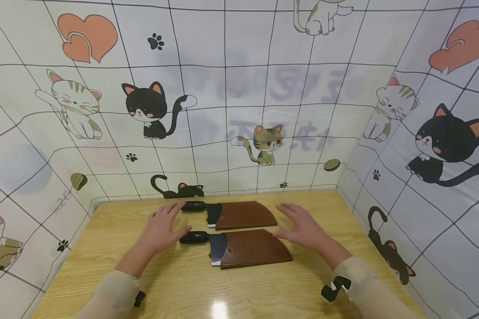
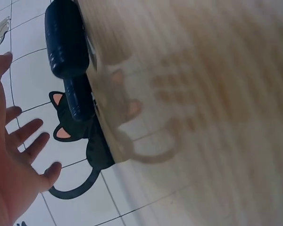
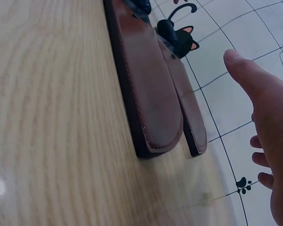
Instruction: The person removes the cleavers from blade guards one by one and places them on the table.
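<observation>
Two cleavers lie flat, one behind the other, both with black handles to the left and brown leather sheaths over their blades. In the head view, the nearer cleaver [image 1: 255,249] is below the farther cleaver [image 1: 245,215]. My left hand [image 1: 159,229] hovers by the handle ends, fingers spread and holding nothing; the left wrist view shows it apart from the nearer handle [image 2: 66,42]. On the other side, my right hand [image 1: 303,228] is held with relaxed fingers near the sheath tips. A gap separates it from the nearer sheath [image 3: 153,84] in the right wrist view.
The cleavers rest on a light wooden table [image 1: 239,290] with a glossy surface. A white cloth [image 1: 207,146] printed with grid lines and cartoon cats hangs behind the table and along both sides. Dark wrist mounts [image 1: 336,287] are strapped at the sleeves.
</observation>
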Tool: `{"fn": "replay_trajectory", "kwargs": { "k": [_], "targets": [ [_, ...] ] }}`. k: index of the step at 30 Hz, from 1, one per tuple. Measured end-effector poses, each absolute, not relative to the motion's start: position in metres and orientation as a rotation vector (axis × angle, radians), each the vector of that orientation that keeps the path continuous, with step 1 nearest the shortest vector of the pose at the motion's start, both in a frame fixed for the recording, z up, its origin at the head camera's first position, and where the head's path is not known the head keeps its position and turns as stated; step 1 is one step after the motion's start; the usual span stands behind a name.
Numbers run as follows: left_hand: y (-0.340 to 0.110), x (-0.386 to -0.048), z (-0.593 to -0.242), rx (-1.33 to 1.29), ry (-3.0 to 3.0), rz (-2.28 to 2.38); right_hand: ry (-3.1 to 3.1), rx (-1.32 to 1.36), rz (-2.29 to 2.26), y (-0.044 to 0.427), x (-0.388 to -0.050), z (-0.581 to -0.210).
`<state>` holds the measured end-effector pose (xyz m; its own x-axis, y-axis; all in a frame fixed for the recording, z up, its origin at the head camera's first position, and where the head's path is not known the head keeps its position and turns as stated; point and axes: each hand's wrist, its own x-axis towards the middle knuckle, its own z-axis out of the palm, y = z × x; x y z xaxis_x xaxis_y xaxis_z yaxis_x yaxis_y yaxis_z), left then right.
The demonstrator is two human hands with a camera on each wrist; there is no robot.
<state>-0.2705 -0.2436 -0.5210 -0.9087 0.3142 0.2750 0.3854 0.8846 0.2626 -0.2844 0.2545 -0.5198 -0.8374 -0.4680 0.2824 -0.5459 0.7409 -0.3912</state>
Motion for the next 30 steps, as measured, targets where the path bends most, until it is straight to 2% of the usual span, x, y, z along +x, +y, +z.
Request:
{"fn": "replay_trajectory", "kwargs": {
  "k": [9, 22, 30],
  "targets": [
    [-0.234, -0.270, -0.534, -0.705, -2.818, -0.753, -2.779, 0.913, 0.793, 0.242, -0.275, -0.528],
    [-0.223, -0.273, -0.544, -0.790, -2.881, -0.881, -2.802, 1.080, 0.737, 0.222, -0.268, -0.543],
    [-0.218, -0.276, -0.549, -0.878, -2.870, -0.840, -2.858, 1.095, 0.697, 0.213, -0.268, -0.552]
  ]
}}
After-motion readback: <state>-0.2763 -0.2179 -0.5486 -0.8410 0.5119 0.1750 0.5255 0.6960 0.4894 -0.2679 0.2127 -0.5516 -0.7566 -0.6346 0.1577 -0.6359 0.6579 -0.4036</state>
